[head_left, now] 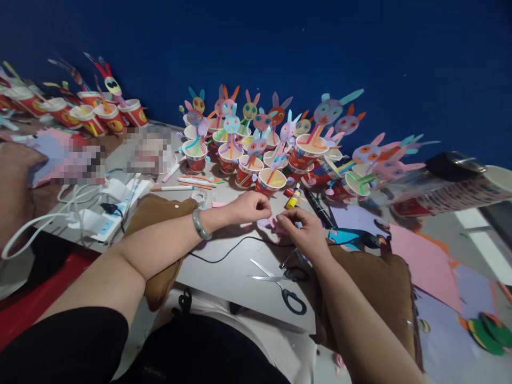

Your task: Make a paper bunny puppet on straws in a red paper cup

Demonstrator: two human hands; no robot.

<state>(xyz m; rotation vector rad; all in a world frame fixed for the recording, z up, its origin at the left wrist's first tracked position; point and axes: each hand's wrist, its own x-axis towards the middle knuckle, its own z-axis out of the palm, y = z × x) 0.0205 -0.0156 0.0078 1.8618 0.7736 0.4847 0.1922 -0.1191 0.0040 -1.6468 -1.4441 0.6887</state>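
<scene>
Near the middle of the table, my left hand [255,207] is closed, thumb and fingers pressed together; whatever they pinch is too small to tell. Close to its right, my right hand [304,230] pinches at the edge of a small pink paper cut-out [273,222], partly hidden between the hands. Scissors [276,278] with black handles lie with blades apart in front of my right hand. A yellow glue bottle [294,197] and a black pen-like stick [319,207] are just behind it. Beyond stand several red paper cups [270,184] bearing paper rabbit figures.
A black cable [224,258] crosses the tabletop. Brown cushions [370,288] lie under both forearms. Coloured paper sheets [426,261] and a stack of cups [452,192] are at right. Pens [196,181], a tape roll [199,198], a power strip [120,213] and another person's arm [16,186] are left.
</scene>
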